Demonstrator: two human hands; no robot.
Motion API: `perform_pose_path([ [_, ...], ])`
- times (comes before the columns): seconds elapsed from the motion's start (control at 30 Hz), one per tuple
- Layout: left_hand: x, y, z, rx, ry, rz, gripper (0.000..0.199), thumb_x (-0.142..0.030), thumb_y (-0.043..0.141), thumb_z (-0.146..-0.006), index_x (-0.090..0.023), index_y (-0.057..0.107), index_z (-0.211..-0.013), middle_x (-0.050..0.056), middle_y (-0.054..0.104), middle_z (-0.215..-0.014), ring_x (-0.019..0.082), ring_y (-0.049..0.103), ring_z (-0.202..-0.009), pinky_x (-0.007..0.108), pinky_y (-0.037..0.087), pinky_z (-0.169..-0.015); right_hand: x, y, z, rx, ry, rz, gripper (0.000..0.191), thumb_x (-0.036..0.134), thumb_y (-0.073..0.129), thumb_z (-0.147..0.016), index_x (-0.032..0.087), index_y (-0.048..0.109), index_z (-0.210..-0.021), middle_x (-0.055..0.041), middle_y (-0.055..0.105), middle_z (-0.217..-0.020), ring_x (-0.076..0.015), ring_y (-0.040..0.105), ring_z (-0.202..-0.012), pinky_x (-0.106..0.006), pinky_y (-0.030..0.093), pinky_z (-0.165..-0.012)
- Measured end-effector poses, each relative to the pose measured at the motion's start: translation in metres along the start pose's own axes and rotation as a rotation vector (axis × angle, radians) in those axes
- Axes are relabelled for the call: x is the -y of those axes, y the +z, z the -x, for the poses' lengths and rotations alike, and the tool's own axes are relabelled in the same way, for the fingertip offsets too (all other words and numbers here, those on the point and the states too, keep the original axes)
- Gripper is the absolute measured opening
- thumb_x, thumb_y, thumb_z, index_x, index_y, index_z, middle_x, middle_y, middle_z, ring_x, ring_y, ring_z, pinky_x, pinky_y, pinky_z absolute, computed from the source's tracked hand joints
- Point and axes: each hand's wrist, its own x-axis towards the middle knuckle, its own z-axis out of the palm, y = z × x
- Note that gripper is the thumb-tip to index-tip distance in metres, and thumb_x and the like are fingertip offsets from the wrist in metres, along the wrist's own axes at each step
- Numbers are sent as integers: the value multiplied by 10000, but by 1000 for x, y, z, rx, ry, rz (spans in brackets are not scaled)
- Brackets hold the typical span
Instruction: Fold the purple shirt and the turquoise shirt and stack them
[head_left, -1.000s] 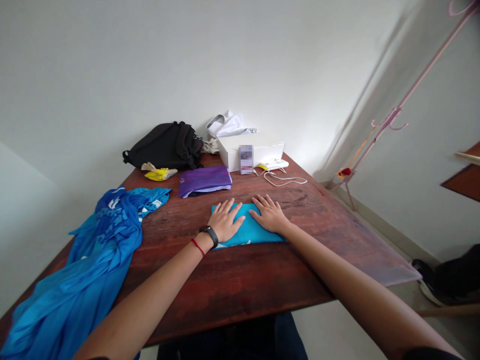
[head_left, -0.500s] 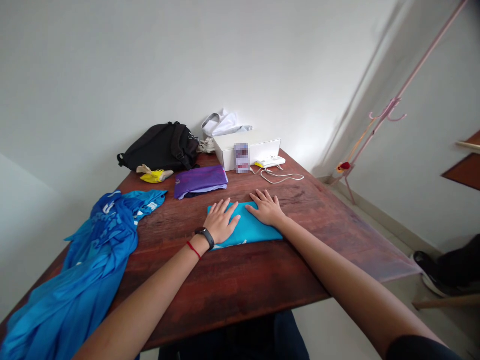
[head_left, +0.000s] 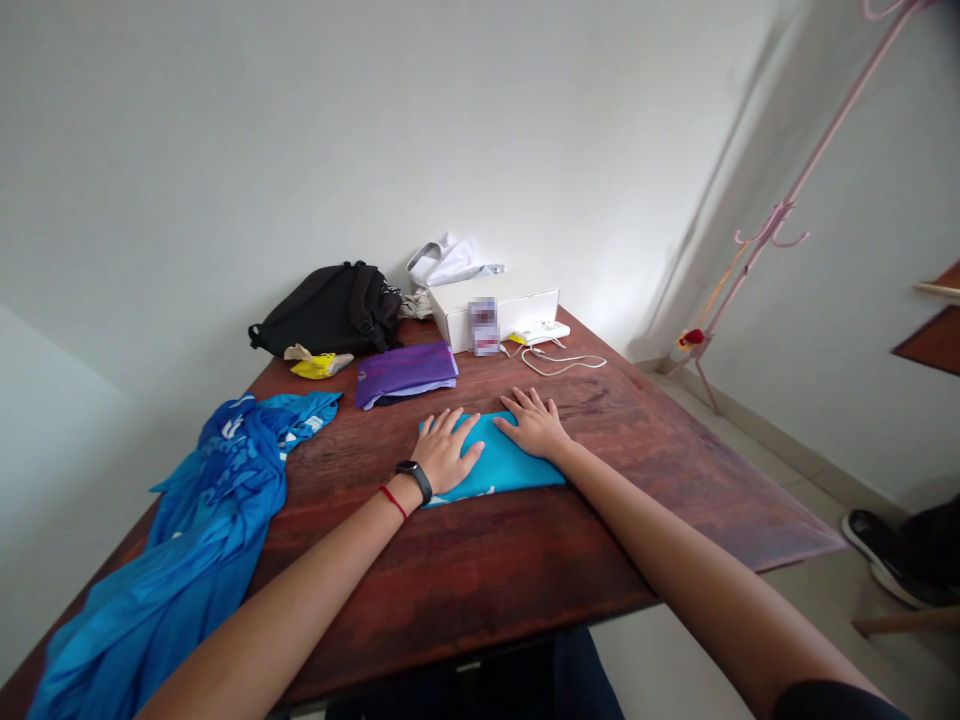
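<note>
A folded turquoise cloth [head_left: 506, 460] lies flat on the dark red wooden table [head_left: 480, 570], with some white print along its near edge. My left hand [head_left: 445, 452] rests with fingers spread on its left part; a black band and a red string circle that wrist. On the cloth's upper right part my right hand [head_left: 534, 424] lies flat, fingers apart. Left of my hands, a crumpled blue garment [head_left: 202, 530] stretches down to the table's near left corner. A folded purple cloth [head_left: 407, 372] lies behind my left hand.
At the back are a black bag [head_left: 326, 308], a yellow packet [head_left: 319, 366], a white box [head_left: 517, 305] with white fabric [head_left: 448, 262] behind it, and a white power strip [head_left: 541, 332] with a cable. A pink stand [head_left: 776, 215] rises at the right.
The view has shifted slightly, so the things on the table appear a little lower. Both hands remain spread on the turquoise cloth.
</note>
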Motion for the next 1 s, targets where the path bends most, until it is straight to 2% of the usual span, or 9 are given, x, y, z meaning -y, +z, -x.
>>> perform_pose_path([
  [0.13, -1, -2, 0, -5, -1, 9, 558, -536, 433, -985, -289, 436, -1486, 95, 424, -1538, 310, 393, -1396, 533, 293, -1137, 0, -1, 2, -21, -4, -19, 667, 629, 382, -950, 269, 407, -1510, -58, 272, -1627, -353, 148, -1506, -627, 106, -1170],
  [0.37, -1, -3, 0, -5, -10, 21, 564, -542, 432, -986, -282, 438, -1486, 95, 414, -1547, 297, 392, -1401, 531, 275, -1150, -3, -2, 1, -16, -6, -61, 627, 589, 420, -952, 264, 448, -1488, -51, 293, -1618, -336, 161, -1507, -603, 98, -1182],
  [0.5, -2, -2, 1, -7, -45, 36, 556, -556, 423, -984, -310, 435, -1483, 74, 398, -1560, 303, 369, -1420, 593, 222, -1161, -5, -2, 0, -5, 5, -71, 615, 580, 433, -952, 267, 456, -1482, -43, 285, -1622, -329, 152, -1510, -602, 92, -1184],
  [0.6, -3, -4, 3, 13, -93, 65, 557, -571, 419, -979, -327, 437, -1479, 58, 391, -1565, 329, 347, -1432, 647, 226, -1139, -5, -2, 0, -2, 9, -77, 607, 572, 437, -955, 265, 460, -1478, -36, 286, -1621, -325, 154, -1511, -608, 97, -1182],
  [0.77, -2, -8, 7, 21, -121, 127, 553, -544, 434, -978, -305, 447, -1476, 73, 389, -1566, 316, 337, -1441, 609, 286, -1128, -7, -3, 1, 27, 13, -66, 583, 553, 425, -971, 276, 452, -1482, -28, 271, -1626, -310, 144, -1516, -592, 91, -1189],
  [1.0, 3, -2, 9, -15, -117, 170, 551, -554, 438, -972, -320, 458, -1471, 78, 389, -1565, 331, 316, -1452, 642, 256, -1128, -7, -4, 2, 39, 4, -42, 586, 565, 410, -976, 280, 445, -1487, -26, 275, -1625, -303, 138, -1519, -586, 107, -1191],
])
